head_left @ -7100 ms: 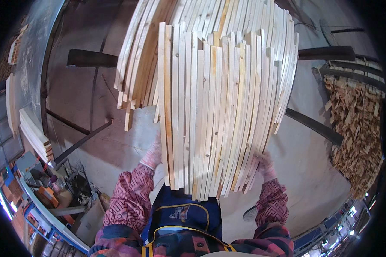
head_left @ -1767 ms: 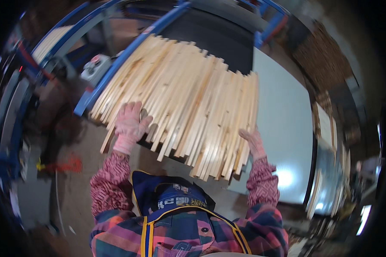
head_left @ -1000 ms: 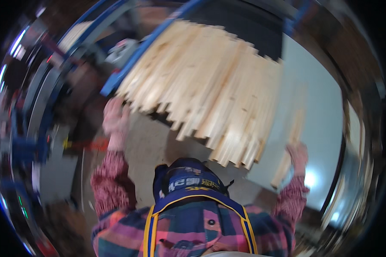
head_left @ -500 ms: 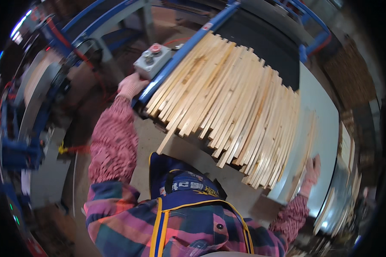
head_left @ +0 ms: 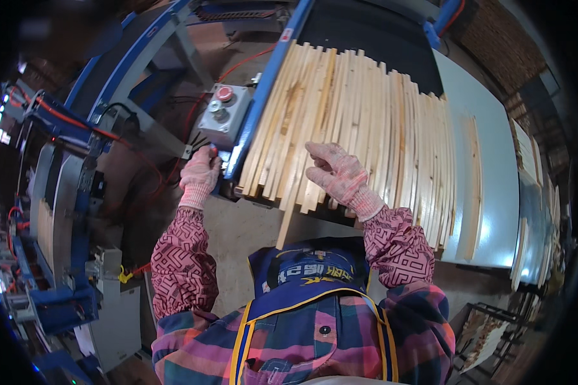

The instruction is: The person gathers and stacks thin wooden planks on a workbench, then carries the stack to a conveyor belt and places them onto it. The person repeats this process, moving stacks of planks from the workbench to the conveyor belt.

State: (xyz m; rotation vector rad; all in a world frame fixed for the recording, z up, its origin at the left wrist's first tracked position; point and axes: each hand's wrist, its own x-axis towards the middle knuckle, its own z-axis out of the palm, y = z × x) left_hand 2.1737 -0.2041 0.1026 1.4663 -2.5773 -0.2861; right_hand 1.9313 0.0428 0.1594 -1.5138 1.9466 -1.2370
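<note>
My left hand (head_left: 200, 168), in a pale pink knit glove, is just below a grey control box (head_left: 225, 119) with a red button. Its fingers are curled together beside the blue rail (head_left: 253, 109); what they hold, if anything, is hidden. Over the pale wooden strips (head_left: 359, 122) hovers my gloved right hand (head_left: 341, 174), fingers bent with a gap to the thumb and nothing between them. The strips lie side by side on a black belt (head_left: 366, 38). One strip (head_left: 286, 221) sticks out toward me beyond the others.
Right of the strips is a smooth pale panel (head_left: 488, 186) with a single strip (head_left: 474, 192) on it. More strips (head_left: 526, 250) lie past its right edge. Blue-framed machinery (head_left: 58, 301) stands at the left, with red hoses and cables on the floor near the control box.
My right hand has come from the pale panel at the right to above the strips. My left hand stays by the control box. The whole view has turned.
</note>
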